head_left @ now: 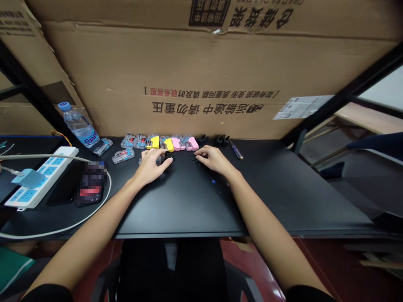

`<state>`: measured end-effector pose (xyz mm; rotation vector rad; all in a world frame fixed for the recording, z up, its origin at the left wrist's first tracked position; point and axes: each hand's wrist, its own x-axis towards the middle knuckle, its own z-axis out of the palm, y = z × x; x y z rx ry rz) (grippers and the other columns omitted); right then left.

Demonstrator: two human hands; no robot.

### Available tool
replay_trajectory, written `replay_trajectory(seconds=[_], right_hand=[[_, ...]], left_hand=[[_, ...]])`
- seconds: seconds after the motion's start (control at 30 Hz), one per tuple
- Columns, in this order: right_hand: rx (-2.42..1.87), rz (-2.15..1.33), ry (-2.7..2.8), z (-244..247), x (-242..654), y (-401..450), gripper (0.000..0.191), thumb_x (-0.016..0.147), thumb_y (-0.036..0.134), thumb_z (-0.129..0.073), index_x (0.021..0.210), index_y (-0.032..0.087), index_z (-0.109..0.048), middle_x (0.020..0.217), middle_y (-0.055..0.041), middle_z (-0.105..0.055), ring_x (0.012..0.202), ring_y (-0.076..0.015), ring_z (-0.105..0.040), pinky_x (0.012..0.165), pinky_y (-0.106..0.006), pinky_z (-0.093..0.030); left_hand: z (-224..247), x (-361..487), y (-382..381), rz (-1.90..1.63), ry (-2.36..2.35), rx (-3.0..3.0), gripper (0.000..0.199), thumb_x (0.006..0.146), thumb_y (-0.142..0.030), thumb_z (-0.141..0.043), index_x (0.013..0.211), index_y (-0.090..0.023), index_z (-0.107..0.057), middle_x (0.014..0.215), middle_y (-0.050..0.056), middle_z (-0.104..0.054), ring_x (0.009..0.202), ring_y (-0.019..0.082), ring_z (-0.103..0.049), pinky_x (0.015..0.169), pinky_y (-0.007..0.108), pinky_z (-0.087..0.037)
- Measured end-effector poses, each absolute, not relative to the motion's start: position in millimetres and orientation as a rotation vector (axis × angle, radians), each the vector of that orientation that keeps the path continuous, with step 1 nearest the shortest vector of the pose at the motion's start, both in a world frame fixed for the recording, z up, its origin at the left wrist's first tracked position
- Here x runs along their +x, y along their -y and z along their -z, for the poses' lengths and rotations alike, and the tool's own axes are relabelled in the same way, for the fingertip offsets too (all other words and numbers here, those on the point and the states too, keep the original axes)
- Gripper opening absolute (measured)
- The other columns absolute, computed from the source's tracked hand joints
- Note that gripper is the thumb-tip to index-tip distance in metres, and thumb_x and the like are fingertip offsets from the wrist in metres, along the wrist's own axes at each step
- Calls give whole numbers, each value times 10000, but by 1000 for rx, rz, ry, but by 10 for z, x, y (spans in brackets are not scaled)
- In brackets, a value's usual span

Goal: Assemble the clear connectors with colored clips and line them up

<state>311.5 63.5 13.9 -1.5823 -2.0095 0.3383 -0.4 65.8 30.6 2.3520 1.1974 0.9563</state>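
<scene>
Black part (170,155) sits at eleven o'clock on the desk (185,201), taking its bare middle as the clock's centre and the cardboard (201,63) as twelve. It looks like moulded plastic, so I would judge it light and stiff, a little slick on smooth faces, and more likely to chip at thin edges than to bend. Its sides seem the best place to take hold, with thumb against fingers and a mild squeeze.

Small black pieces (192,156) lie just past twelve. They look light and easily scattered, and probably call for a fingertip pinch at the rim; their exact shape is too small to tell.

The left hand (150,167), towards ten, is partly curled, its thumb and fingers closed on the black part. A clear case (159,160) shows beside its fingers, mostly hidden.

The right hand (215,158), at one, is bent low with thumb and forefinger close together at the small pieces. Whether it pinches one or merely touches it, I cannot tell. The hands are apart from each other.

Beyond them, between eleven and twelve, stand yellow pieces (153,142) and pink pieces (191,143); a screwdriver (236,150) lies towards two.
</scene>
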Motion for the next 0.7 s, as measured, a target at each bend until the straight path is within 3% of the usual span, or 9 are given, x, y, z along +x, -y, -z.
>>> replay_trajectory(seconds=[0.33,0.5,0.7], right_hand=[[-1447,-463,1986,-277,2930,-524,189,954,194,-675,1033,177,-846,1018,-91,-821,830,-210,-734,810,-341,-579],[-1485,-496,2051,-311,2950,-509,187,908,278,-772,1049,181,-848,921,-66,-800,777,-200,-697,757,-320,-551],[-1528,-474,2090,-292,2956,-538,122,884,223,-772,977,200,-848,891,-55,-802,781,-201,-709,745,-311,-546]], left_hand=[[-318,3,-647,-891,-1216,2388,243,1020,-424,-675,1180,-249,-730,1098,48,-767,1113,275,-669,1104,468,-389],[-329,-1,-640,-879,-1198,2370,363,1037,-420,-637,1359,-265,-696,1051,33,-755,1083,254,-667,1123,458,-369],[-335,-16,-642,-908,-1167,2347,430,1036,-430,-635,1436,-274,-619,995,14,-735,1078,250,-674,1145,460,-350]])
